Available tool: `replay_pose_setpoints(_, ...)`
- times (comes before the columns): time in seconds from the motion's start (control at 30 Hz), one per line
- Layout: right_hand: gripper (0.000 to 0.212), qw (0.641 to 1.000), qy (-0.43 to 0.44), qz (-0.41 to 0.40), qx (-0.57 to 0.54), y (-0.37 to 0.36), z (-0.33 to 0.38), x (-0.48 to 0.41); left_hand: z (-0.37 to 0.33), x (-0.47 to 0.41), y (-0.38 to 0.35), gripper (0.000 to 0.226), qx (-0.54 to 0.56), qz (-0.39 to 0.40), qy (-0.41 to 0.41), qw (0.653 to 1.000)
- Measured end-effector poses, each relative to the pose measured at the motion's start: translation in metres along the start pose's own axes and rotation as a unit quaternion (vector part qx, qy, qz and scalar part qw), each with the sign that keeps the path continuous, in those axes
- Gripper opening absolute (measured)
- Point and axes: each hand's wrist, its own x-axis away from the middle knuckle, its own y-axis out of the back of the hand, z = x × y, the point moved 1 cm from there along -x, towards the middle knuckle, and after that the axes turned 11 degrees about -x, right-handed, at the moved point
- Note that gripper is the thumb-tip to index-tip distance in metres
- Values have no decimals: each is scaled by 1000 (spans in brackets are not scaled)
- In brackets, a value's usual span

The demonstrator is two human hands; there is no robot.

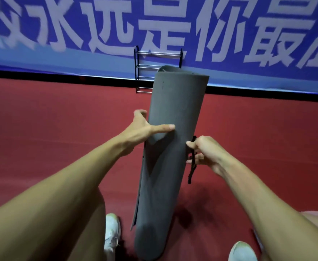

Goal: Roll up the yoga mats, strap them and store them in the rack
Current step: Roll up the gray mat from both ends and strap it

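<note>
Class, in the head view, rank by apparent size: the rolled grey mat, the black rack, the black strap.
1. rolled grey mat
2. black rack, farther off, partly hidden behind the mat
3. black strap

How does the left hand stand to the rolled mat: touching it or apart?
Touching. The head view shows the left hand with its thumb flat across the mat and its fingers round the mat's left side, with no gap.
</note>
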Motion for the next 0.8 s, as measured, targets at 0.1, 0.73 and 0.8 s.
replay_pose_setpoints(0.1,12,997,54,-42,-24,-8,2,9,-11,11,11,131,-22,-17,-90,996)
replay_pose_setpoints(0.73,89,954,257,-58,140,-11,61,31,-19,12,36,85,-59,-127,-205,969)
replay_pose_setpoints(0.8,86,949,245,-17,198,-16,88,35,-18,9,38,87,-45,-126,-194,972)
